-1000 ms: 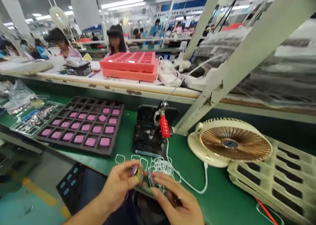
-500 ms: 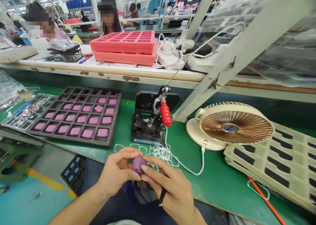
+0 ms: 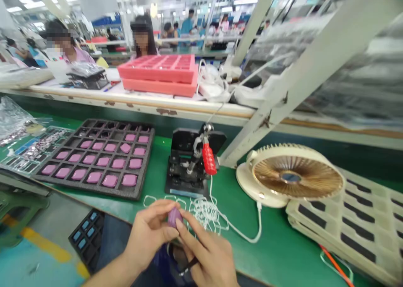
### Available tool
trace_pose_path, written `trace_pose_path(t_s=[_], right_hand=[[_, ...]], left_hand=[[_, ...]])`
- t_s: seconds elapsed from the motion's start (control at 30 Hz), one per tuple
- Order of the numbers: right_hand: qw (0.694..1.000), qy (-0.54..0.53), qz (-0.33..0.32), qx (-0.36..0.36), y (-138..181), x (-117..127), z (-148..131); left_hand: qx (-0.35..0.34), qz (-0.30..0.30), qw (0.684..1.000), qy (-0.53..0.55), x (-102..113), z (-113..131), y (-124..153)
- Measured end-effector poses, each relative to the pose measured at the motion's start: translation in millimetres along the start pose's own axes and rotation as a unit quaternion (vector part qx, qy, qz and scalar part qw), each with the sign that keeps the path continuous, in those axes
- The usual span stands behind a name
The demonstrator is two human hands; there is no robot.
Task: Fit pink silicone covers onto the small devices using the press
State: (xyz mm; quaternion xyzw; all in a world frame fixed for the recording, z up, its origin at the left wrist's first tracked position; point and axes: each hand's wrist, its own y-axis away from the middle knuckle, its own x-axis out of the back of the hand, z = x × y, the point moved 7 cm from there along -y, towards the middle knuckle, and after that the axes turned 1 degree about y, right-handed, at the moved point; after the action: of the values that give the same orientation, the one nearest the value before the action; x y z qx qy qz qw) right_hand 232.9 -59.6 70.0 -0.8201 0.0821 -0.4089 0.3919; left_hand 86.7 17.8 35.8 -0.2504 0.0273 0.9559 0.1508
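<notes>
My left hand (image 3: 150,232) and my right hand (image 3: 201,253) meet over the front edge of the green bench (image 3: 277,245), both pinching one small purple rounded part (image 3: 174,215). The left fingers curl round it from the left. The right fingertips press on it from the right. A black band shows on a right finger. Just beyond the hands lies a heap of thin white wire loops (image 3: 201,211). Behind that stands a black toggle-clamp jig (image 3: 189,161) with a red handle (image 3: 208,159).
A black foam tray (image 3: 94,157) holding several purple parts lies at the left. A cream fan (image 3: 289,178) lies face up at the right, beside cream slotted trays (image 3: 355,220). Pink trays (image 3: 160,74) sit on the raised shelf; people work behind it.
One second ago the hands held a purple piece and a yellowish piece slightly apart; now they are closed together on one purple part. The camera view shifted slightly.
</notes>
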Motion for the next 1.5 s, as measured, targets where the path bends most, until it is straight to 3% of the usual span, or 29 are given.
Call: trace_pose_path(t_s=[0.2, 0.27, 0.37, 0.43, 0.5, 0.67, 0.77, 0.9, 1.0, 1.1, 1.33, 1.5], right_hand=[[0.998, 0.048, 0.028, -0.002, 10.1, -20.1, 27.7], [0.998, 0.024, 0.029, -0.060, 2.7, -16.4, 31.1], [0.987, -0.045, 0.008, -0.154, -18.1, -9.0, 31.9], [0.983, -0.089, -0.028, -0.157, -36.0, -8.3, 28.1], [0.986, -0.104, -0.053, -0.120, -51.4, -6.0, 22.4], [0.996, -0.073, -0.048, -0.021, -67.4, 5.7, 13.8], [0.996, -0.081, -0.041, 0.004, -69.2, 5.7, 13.2], [0.994, -0.105, -0.035, -0.018, -72.0, 2.6, 17.1], [0.993, -0.104, -0.039, -0.048, -73.0, 3.1, 20.7], [0.995, -0.081, -0.028, -0.059, -72.8, 8.1, 22.1], [1.000, -0.012, 0.021, -0.004, -89.8, 21.1, 12.9], [0.998, -0.013, 0.019, 0.051, -102.9, 22.8, 4.6]], left_hand=[[0.050, 0.104, 0.992, -0.049, 4.9, -32.7, -5.7], [0.073, 0.113, 0.989, -0.067, 4.7, -30.7, -6.6], [0.052, 0.123, 0.989, -0.065, 7.0, -15.6, -10.2], [0.040, 0.122, 0.991, -0.042, 8.7, -6.3, -16.3], [0.029, 0.092, 0.994, -0.046, 6.5, 5.3, -25.0], [-0.048, -0.077, 0.977, -0.190, -14.5, 50.9, -41.9], [-0.088, -0.107, 0.965, -0.223, -19.1, 67.2, -46.0], [-0.080, -0.066, 0.985, -0.137, -15.0, 61.5, -50.8], [0.001, -0.013, 1.000, 0.004, -10.6, 44.8, -54.1], [0.065, 0.015, 0.993, 0.094, -12.3, 37.1, -55.3], [0.109, 0.059, 0.982, 0.142, -15.1, 40.5, -54.7], [0.124, 0.068, 0.979, 0.147, -18.9, 43.3, -50.4]])
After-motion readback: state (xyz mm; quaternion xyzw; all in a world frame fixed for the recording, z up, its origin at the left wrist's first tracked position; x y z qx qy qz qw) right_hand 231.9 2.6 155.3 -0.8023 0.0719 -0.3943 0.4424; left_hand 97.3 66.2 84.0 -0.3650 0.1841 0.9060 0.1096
